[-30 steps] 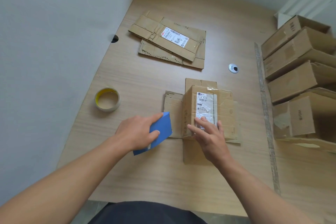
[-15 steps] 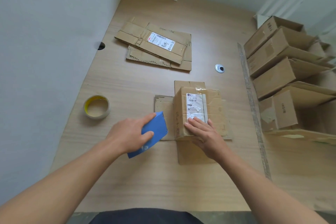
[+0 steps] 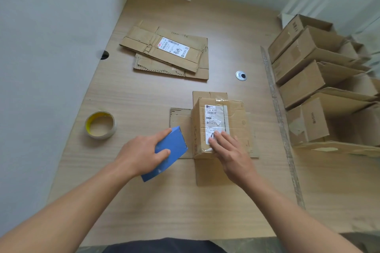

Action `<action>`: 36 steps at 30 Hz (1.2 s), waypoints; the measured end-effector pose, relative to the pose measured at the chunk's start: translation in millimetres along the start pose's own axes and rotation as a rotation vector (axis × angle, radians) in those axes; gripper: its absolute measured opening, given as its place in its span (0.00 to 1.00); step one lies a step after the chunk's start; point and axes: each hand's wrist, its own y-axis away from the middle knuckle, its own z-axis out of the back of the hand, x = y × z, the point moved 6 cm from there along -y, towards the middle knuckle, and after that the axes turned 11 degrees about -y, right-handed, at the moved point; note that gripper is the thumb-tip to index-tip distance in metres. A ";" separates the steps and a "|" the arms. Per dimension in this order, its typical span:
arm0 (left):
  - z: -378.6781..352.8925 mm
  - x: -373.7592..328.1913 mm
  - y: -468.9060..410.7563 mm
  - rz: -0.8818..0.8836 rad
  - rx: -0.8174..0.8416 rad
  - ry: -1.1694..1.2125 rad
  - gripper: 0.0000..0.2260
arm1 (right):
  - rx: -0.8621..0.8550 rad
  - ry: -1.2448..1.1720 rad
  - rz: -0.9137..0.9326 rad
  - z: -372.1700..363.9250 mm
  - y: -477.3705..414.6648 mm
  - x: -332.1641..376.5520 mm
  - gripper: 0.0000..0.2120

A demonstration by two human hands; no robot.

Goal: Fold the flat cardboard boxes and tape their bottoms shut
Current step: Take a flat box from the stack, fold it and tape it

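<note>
A folded cardboard box (image 3: 238,121) stands on the wooden table (image 3: 144,201) with its four lower flaps spread flat. Its top carries a white label and clear tape. My right hand (image 3: 230,154) lies flat with straight fingers on the near part of that taped top. Just left of the box, my left hand (image 3: 141,154) grips a blue card-like scraper (image 3: 170,150), tilted, its far corner close to the box. A roll of tape (image 3: 100,125) with a yellow core lies further left. Flat cardboard boxes (image 3: 166,53) are stacked at the back.
Several folded boxes (image 3: 312,80) lie in a row on the right, beyond a worn strip (image 3: 277,113) running along the table. A wall (image 3: 51,47) borders the table's left side. A metal grommet (image 3: 241,75) sits behind the box.
My right hand slid toward me along the taped top of the box. My left hand keeps the blue scraper beside the box. The view shifted slightly.
</note>
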 end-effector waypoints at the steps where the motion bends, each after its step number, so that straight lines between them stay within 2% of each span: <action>1: -0.3 0.5 -0.5 0.005 0.001 0.004 0.27 | -0.009 0.050 -0.030 -1.2 1.9 0.8 0.24; 5: -0.9 2.0 -2.4 0.046 0.004 0.025 0.27 | -0.064 0.078 0.010 -13.5 7.6 21.5 0.27; 9: -0.9 -2.2 -1.2 0.072 -0.002 0.034 0.27 | -0.164 0.071 0.043 -21.1 16.7 30.7 0.20; 12: 2.0 -8.2 -3.9 0.058 0.001 0.037 0.27 | -0.266 -0.012 -0.088 -16.3 10.0 29.0 0.12; 15: 4.7 2.8 -1.4 0.113 -0.004 0.093 0.27 | -0.232 -0.177 -0.228 -19.1 -7.5 35.3 0.06; 17: 2.7 3.6 -0.3 0.115 0.003 0.110 0.26 | -0.227 -0.218 -0.283 -17.4 -7.4 32.0 0.08; 21: 8.2 1.8 -2.7 0.099 0.011 0.123 0.27 | -0.285 -0.176 -0.260 -13.8 -3.6 35.8 0.16; 25: 12.1 0.1 -3.3 0.079 0.011 0.141 0.27 | -0.322 -0.186 -0.320 -11.3 -3.2 40.1 0.15; 28: 13.7 -1.2 -4.6 0.064 0.017 0.135 0.26 | -0.267 -0.199 -0.368 -13.2 -1.5 39.7 0.14; 33: 12.7 -5.0 -6.1 0.048 0.033 0.134 0.26 | -0.173 -0.182 -0.437 -15.5 -0.3 23.8 0.24; 36: 13.4 -6.9 -7.2 0.041 0.032 0.137 0.26 | -0.103 -0.153 -0.397 -15.0 -2.0 21.9 0.25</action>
